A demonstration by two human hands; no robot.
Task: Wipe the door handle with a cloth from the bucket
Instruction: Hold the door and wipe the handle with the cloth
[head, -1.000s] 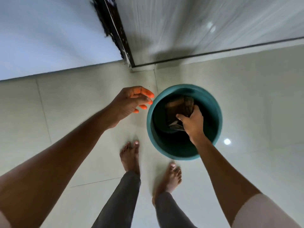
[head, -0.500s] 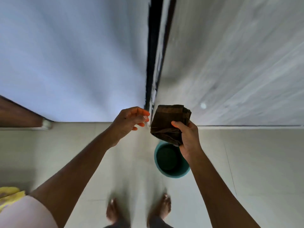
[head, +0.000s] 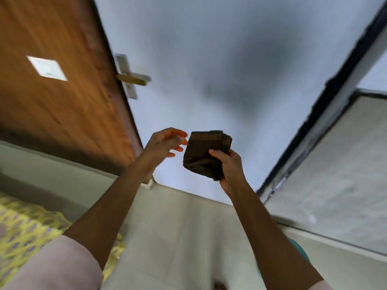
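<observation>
Door handle (head: pixel 134 78), a brass-coloured lever on a pale metal plate (head: pixel 125 76), sits in the upper left of the frame at the edge of the brown wooden door (head: pixel 58 84), well apart from both hands. A white square sign (head: pixel 47 68) is fixed to the door's face further left. At the lower left lies a yellow patterned fabric (head: pixel 27 227). Near the centre, the left hand (head: pixel 165 141) is raised, empty, its fingers loosely curled and spread, fingertips just beside the cloth's left edge; contact cannot be told. The folded dark brown cloth (head: pixel 204 151) is held up in front of the pale blue wall (head: pixel 209 59). The right hand (head: pixel 229 166) grips it from the lower right, thumb pressed across its face. At the lower right edge, a sliver of the teal bucket (head: pixel 300 251) shows behind the right forearm, on the tiled floor (head: pixel 184 237).
</observation>
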